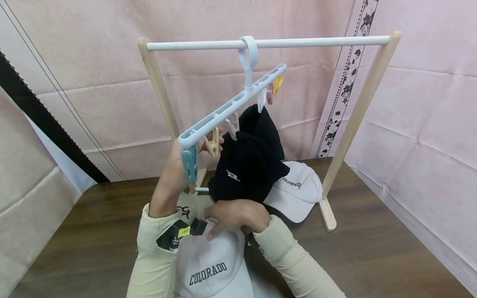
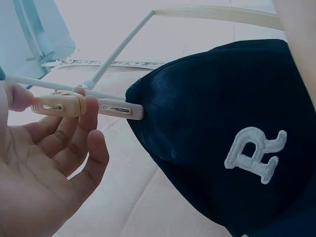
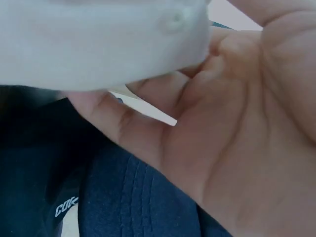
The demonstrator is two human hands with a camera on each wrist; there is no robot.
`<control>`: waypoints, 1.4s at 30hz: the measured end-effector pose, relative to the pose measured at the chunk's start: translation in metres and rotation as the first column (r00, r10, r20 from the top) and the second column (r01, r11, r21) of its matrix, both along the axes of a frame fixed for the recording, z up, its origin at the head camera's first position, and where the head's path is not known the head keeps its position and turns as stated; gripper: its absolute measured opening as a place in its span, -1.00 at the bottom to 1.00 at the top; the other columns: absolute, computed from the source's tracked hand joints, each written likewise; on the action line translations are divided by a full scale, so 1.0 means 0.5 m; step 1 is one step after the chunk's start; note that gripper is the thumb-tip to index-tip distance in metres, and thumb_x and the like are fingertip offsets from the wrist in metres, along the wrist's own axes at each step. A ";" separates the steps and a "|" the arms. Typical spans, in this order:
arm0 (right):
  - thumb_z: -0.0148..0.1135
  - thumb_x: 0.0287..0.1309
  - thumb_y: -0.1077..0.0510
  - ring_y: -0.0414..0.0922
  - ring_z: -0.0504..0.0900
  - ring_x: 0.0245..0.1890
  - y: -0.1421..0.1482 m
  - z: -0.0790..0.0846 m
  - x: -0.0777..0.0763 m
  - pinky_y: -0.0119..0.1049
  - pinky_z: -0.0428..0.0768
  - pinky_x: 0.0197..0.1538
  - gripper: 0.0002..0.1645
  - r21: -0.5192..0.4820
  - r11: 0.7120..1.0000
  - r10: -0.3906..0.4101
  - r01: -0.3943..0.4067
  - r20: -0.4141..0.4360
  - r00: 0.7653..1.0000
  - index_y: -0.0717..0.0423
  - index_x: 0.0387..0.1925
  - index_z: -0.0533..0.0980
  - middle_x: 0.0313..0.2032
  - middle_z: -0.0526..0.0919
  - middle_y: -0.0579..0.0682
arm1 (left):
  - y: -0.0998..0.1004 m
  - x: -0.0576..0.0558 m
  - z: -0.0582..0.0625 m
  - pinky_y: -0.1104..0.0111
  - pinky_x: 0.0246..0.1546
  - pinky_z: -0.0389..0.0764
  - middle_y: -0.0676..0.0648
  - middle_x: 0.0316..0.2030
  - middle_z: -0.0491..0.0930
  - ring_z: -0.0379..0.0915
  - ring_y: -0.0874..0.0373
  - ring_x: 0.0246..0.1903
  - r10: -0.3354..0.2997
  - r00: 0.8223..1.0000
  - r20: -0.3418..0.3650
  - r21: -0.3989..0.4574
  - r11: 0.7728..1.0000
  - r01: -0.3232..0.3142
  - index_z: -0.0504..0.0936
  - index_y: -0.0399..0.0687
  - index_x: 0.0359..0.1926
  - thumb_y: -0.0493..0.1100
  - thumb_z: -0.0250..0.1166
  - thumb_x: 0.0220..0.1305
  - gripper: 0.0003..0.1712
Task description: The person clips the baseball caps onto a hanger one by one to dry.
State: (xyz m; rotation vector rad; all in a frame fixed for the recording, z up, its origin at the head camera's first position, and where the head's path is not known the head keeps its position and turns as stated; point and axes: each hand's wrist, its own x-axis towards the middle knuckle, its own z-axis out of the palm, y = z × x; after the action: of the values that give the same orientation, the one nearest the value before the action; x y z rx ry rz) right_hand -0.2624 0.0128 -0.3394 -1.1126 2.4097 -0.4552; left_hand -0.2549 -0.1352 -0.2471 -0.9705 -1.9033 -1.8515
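Clip-handling step, seemingly: left hand (image 2: 47, 165) pinches the beige clip (image 1: 213, 143) on the hanger (image 1: 231, 105); right hand (image 1: 236, 213) grips the front white cap (image 1: 216, 250) (COLORADO showing), toward the tabletop's (image 1: 93, 231) near edge. Next move likely calls for squeezing the clip, raising cap's rim to it.

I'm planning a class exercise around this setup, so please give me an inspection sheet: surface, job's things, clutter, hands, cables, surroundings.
Surface: dark wood-look tabletop.
Job's things: pale-blue hanger on the rack; dark cap with a white R, clipped to it; front white cap lettered COLORADO.
Clutter: second white cap near a rack post; beige item, partly hidden, identity unclear.
Hands: left hand pinches a beige clip; right hand holds the front white cap.
Cables: nothing seen.
Surroundings: pink fabric behind and right.
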 end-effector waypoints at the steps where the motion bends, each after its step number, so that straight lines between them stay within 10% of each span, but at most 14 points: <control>1: 0.46 0.32 -0.05 -0.30 0.64 -0.34 0.001 0.001 -0.001 -0.44 0.64 -0.27 -0.62 -0.005 1.000 0.011 -0.011 -0.003 1.000 -0.03 0.06 0.60 -0.26 0.63 -0.22 | 0.000 0.001 0.000 0.23 0.18 0.62 0.04 -0.16 0.73 0.72 0.11 -0.15 0.001 1.000 -0.001 0.002 1.000 -0.001 0.48 -0.53 0.30 -0.10 0.10 0.57 -0.45; 29: 0.50 0.27 0.08 -0.25 0.48 -0.26 0.103 0.065 -0.043 -0.41 0.57 -0.16 -0.80 -0.194 0.971 0.116 -0.138 -0.119 0.986 -0.03 -0.26 0.58 -0.29 0.50 -0.18 | 0.003 0.008 0.003 0.27 0.11 0.63 0.03 -0.19 0.72 0.71 0.11 -0.18 0.011 1.000 0.000 -0.003 1.000 -0.011 0.47 -0.57 0.29 -0.16 0.06 0.53 -0.45; 42: 0.35 0.44 0.03 -0.32 0.42 -0.45 0.133 0.074 -0.053 -0.43 0.43 -0.35 -0.69 -0.287 0.948 0.136 -0.139 -0.029 0.990 -0.01 -0.43 0.50 -0.52 0.32 -0.24 | 0.012 -0.002 -0.003 0.26 0.06 0.60 -0.56 -0.08 0.56 0.67 0.15 -0.16 0.005 0.999 -0.034 -0.068 0.998 -0.007 0.49 -0.54 0.26 -0.22 0.04 0.57 -0.54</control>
State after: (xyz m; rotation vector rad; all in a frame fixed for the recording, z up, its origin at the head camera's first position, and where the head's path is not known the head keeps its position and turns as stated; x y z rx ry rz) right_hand -0.2887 0.0794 -0.3025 -1.3980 2.3029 -0.7748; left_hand -0.2560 -0.1294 -0.2486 -1.0098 -1.9584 -1.7666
